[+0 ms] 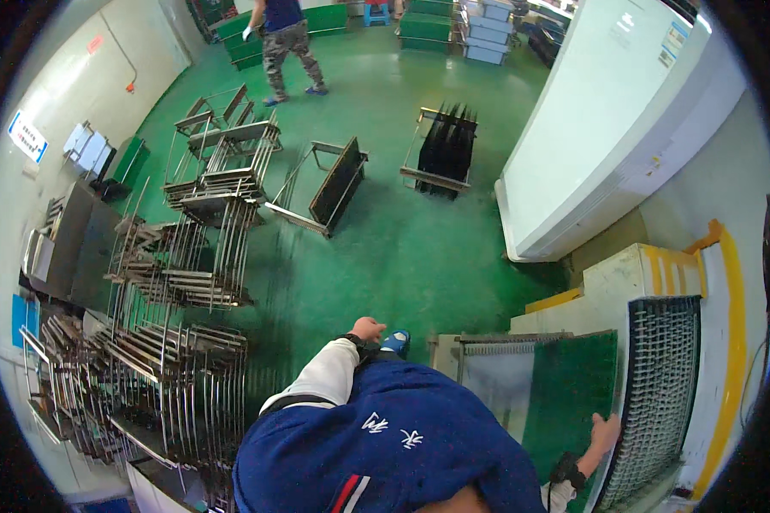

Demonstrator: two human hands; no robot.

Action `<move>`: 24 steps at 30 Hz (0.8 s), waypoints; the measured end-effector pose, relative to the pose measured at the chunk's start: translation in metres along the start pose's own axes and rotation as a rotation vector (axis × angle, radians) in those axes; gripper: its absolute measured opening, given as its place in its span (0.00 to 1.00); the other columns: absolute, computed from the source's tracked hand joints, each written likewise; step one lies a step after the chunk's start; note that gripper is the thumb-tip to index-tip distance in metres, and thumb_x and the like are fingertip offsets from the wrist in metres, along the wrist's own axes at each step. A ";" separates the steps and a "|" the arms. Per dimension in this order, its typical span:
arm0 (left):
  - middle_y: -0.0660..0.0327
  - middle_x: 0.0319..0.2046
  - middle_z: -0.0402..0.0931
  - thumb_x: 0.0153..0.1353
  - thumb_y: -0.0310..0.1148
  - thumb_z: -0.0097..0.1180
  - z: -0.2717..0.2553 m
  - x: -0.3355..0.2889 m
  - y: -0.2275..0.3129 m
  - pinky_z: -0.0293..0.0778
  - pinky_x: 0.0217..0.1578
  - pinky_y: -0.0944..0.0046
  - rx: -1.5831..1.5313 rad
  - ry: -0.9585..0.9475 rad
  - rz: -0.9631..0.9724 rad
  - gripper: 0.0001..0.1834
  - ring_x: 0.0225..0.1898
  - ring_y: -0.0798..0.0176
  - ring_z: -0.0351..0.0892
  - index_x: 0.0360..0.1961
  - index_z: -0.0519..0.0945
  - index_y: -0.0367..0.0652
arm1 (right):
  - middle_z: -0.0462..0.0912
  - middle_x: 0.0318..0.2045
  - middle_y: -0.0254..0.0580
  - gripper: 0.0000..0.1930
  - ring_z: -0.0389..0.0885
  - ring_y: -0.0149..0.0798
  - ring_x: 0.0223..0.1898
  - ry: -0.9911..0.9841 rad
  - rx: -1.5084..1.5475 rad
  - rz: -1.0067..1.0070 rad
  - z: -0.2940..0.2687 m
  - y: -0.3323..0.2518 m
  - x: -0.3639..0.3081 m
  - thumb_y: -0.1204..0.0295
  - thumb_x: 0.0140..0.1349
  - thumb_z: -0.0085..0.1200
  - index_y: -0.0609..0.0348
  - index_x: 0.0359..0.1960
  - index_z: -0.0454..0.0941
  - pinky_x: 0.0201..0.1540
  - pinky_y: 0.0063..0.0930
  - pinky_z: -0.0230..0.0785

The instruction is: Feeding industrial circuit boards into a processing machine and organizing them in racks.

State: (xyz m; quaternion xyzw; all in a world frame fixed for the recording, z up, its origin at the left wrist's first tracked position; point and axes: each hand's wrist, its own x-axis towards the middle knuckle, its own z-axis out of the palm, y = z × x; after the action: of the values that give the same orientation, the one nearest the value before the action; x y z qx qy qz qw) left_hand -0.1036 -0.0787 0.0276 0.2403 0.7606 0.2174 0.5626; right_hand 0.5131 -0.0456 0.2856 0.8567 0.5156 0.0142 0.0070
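Note:
My left hand [369, 329] hangs out in front of my body over the green floor, empty, its fingers loosely bent and apart. On my right, a metal rack [496, 339] with a comb-like slotted edge stands close to my side, a flat green board [571, 389] in its right part. My right hand [605, 434] is at the right edge of that board, thumb and fingers closed about the edge; the fingertips are partly hidden. Just beyond this hand stands a dark-framed panel [661, 376] with rows of pale links or mesh.
Metal racks [180, 359] crowd the left side in stacks. Two more racks stand ahead, one with a dark board [338, 179], one with several black boards [447, 145]. A large white cabinet [590, 128] rises at right. Another person [287, 47] walks at the far end.

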 end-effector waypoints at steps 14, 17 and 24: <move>0.59 0.18 0.77 0.45 0.42 0.55 0.036 0.062 -0.003 0.73 0.24 0.66 0.079 -0.083 0.106 0.16 0.20 0.65 0.77 0.23 0.79 0.37 | 0.74 0.38 0.42 0.19 0.72 0.34 0.36 0.181 1.415 0.425 -0.147 0.030 -0.081 0.68 0.54 0.53 0.68 0.44 0.70 0.39 0.28 0.67; 0.58 0.19 0.76 0.48 0.39 0.55 0.054 0.039 0.034 0.71 0.22 0.66 0.037 -0.205 0.093 0.14 0.20 0.65 0.75 0.23 0.77 0.35 | 0.73 0.42 0.43 0.21 0.71 0.35 0.40 0.219 1.759 0.414 -0.123 0.063 -0.103 0.63 0.58 0.48 0.67 0.47 0.67 0.44 0.30 0.66; 0.60 0.21 0.73 0.52 0.41 0.53 0.050 0.050 0.033 0.68 0.16 0.66 0.007 -0.314 0.072 0.15 0.18 0.65 0.73 0.26 0.73 0.37 | 0.76 0.28 0.35 0.11 0.68 0.28 0.20 0.326 2.106 0.531 -0.044 0.135 -0.079 0.70 0.52 0.55 0.55 0.37 0.73 0.22 0.22 0.61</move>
State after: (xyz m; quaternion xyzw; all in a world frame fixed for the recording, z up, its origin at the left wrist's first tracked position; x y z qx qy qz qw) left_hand -0.0638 -0.0195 -0.0040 0.3004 0.6549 0.1942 0.6656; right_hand 0.5938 -0.1782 0.3322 0.5050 0.0632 -0.3191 -0.7995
